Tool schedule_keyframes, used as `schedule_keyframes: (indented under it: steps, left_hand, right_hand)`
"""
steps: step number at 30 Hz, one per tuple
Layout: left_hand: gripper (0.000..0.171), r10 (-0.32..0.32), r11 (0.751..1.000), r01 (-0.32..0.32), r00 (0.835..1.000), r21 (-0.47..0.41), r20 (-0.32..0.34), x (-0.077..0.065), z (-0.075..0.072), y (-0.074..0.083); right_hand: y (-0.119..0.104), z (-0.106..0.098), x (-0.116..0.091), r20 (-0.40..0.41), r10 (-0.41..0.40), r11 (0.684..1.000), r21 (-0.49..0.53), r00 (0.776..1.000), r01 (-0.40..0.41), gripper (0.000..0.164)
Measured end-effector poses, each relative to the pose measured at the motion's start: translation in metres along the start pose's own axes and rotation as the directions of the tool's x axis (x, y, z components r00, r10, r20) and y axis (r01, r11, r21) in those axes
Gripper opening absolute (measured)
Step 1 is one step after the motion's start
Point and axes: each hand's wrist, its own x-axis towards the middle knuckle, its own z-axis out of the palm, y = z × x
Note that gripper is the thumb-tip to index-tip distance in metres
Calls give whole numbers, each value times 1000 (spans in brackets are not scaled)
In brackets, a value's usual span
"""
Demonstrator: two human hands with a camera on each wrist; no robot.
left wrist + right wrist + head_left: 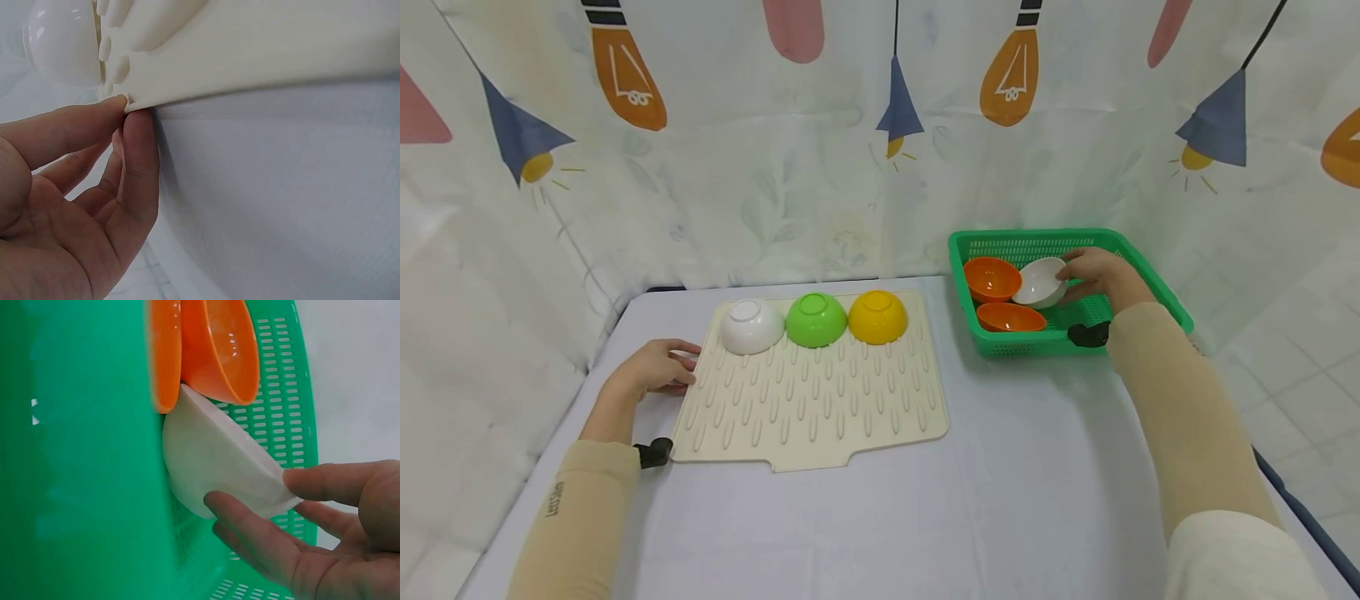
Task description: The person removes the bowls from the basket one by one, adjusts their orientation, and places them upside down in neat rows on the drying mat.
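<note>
At the left side of a cream drying mat (812, 417), my left hand (658, 367) pinches the mat's edge between thumb and fingers. Three bowls lie upside down in a row along its far end: a white bowl (750, 327), a green bowl (816, 321) and a yellow bowl (877, 318). On the right, my right hand (1105, 277) reaches into a green basket (957, 258). Its thumb is at the rim of a second white bowl (215, 462) and its fingertips are against the outside. That bowl is tilted, beside two orange bowls (992, 279).
A white cloth (887, 533) covers the table. Behind it hangs a curtain (820, 192) printed with lamps and bulbs. The basket's slotted walls rise around the orange bowls, one of them leaning at the near side.
</note>
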Motion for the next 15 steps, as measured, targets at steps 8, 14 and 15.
schedule_keyframes:
  steps: [8,14,15]
  left_hand:
    - [68,10,1000,-9,1000,11,-16,-3,0,1]
    - [66,25,999,-24,999,21,-23,-3,3,0]
    - [65,25,999,-24,999,22,-24,-2,3,-1]
  right_hand:
    - [-3,2,-5,-24,-19,1000,4,1000,19,65]
    - [6,-5,-12,-21,-26,999,-19,999,26,65]
    - [7,-6,-12,-21,-32,999,-13,999,31,65]
